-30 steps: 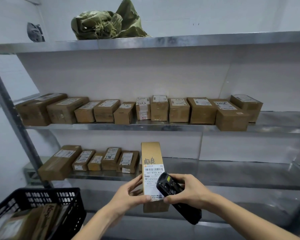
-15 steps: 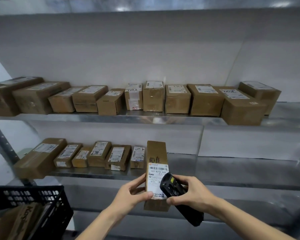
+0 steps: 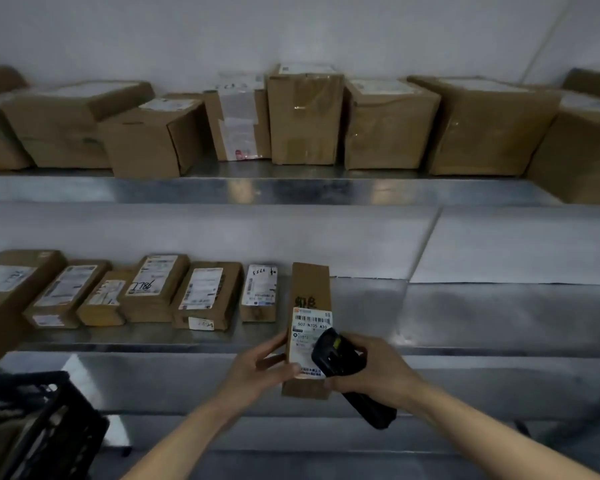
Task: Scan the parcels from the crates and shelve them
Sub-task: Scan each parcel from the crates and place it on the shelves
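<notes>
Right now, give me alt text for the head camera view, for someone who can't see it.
A person's left hand holds a tall cardboard parcel upright while the right hand holds a black scanner against its label. Behind, two metal shelves carry rows of brown boxes, and a black crate sits at lower left.

This is a parcel storeroom or courier pick-up depot. Bare metal shelves (image 3: 291, 192) along a plain white wall carry rows of taped cardboard boxes (image 3: 303, 119) with printed shipping labels, some marked with handwritten numbers. A black plastic crate (image 3: 42, 424) stands at lower left, and a handheld scanner (image 3: 336, 355) is held against a labelled parcel (image 3: 309, 292).
</notes>
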Action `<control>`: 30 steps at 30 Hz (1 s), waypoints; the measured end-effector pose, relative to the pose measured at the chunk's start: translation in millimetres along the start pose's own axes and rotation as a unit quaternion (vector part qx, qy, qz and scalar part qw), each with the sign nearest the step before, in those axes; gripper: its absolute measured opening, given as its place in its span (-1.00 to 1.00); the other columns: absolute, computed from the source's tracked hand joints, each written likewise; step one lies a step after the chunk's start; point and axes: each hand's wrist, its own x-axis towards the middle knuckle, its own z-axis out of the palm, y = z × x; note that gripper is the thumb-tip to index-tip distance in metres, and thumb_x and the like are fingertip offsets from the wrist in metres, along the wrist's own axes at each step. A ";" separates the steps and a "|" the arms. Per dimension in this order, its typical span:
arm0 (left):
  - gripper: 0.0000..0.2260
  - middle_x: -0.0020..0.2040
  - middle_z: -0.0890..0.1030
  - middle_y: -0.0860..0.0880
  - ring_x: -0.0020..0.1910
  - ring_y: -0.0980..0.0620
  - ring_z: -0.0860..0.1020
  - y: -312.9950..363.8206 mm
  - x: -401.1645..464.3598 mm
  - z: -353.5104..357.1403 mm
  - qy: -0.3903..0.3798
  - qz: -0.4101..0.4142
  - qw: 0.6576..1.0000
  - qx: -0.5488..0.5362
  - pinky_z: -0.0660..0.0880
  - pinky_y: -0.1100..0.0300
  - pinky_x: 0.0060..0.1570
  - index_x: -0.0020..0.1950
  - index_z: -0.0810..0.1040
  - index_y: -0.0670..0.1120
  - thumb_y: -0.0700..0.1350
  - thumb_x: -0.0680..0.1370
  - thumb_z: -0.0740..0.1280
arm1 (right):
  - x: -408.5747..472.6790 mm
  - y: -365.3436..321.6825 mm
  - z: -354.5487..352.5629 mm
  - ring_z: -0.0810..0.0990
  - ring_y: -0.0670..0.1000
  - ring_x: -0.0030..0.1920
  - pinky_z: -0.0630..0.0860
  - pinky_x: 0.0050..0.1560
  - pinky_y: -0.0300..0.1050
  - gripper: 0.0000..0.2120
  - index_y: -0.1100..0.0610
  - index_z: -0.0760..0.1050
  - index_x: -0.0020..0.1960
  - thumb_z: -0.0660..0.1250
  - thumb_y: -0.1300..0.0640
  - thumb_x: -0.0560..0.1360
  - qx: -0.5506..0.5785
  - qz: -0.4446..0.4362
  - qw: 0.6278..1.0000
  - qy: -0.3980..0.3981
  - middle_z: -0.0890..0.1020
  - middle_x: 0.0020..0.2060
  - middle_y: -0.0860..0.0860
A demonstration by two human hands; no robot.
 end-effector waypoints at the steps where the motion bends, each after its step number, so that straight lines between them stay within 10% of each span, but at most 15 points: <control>1: -0.32 0.32 0.60 0.19 0.33 0.12 0.54 -4.3 5.7 -1.8 -0.002 0.000 1.000 -0.003 0.48 0.00 0.37 0.47 0.44 0.19 0.07 0.39 0.61 | 6.9 3.6 2.6 0.70 -0.22 0.00 0.68 0.09 -0.12 -0.38 -0.28 0.59 0.25 0.70 0.01 0.25 0.002 0.001 1.000 -0.001 0.73 0.05 -0.24; 30: -0.49 0.21 0.66 0.21 0.21 0.13 0.62 -32.1 73.1 -18.9 0.032 -0.011 0.998 -0.045 0.59 0.26 0.00 0.38 0.47 0.22 -0.20 0.53 0.46 | 102.9 35.2 14.3 0.71 -0.18 -0.08 0.71 0.00 -0.06 -0.40 -0.30 0.59 0.20 0.63 -0.03 0.19 -0.021 -0.007 1.000 -0.017 0.73 -0.02 -0.26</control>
